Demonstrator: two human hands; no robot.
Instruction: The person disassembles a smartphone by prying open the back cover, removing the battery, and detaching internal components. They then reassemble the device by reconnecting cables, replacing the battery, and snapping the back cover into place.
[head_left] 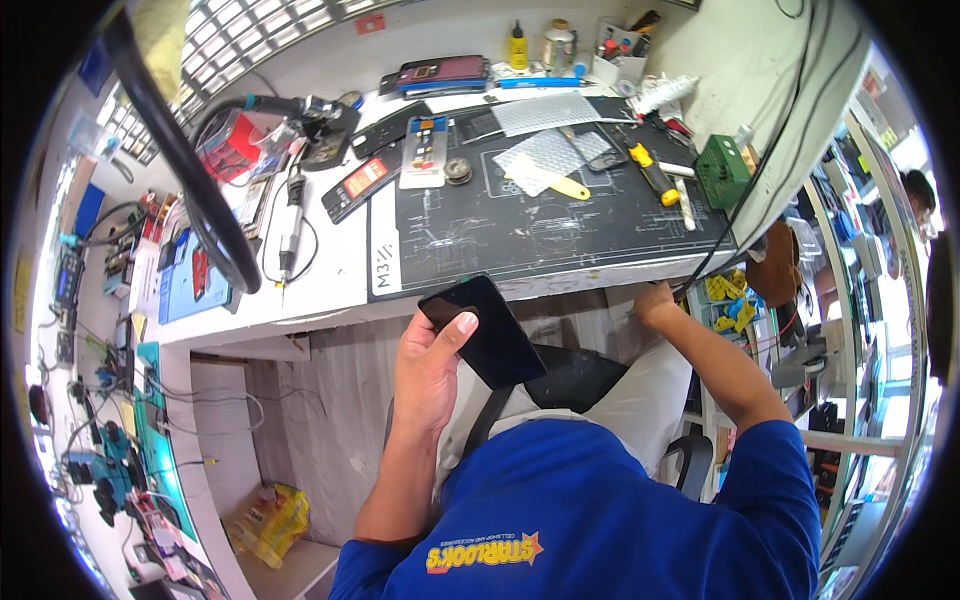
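My left hand (430, 360) grips a dark smartphone (492, 338) over my lap, thumb on its screen. My right hand (655, 302) is at the front edge of the desk on the right, beside a black cable (705, 268), with its fingers curled; what they hold, if anything, is too small to make out. In front of me is a dark work mat (530, 238) carrying bubble wrap (545, 112), a yellow scraper (568, 188), a yellow-handled tool (655, 178) and a round spool (457, 172).
A soldering iron (294, 205) and phone parts (360, 188) lie on the desk's left, near a thick black arm (215, 230). A green basket (722, 170) stands at the right. Shelving (865, 440) lines the right side, where another person (918, 195) is partly visible.
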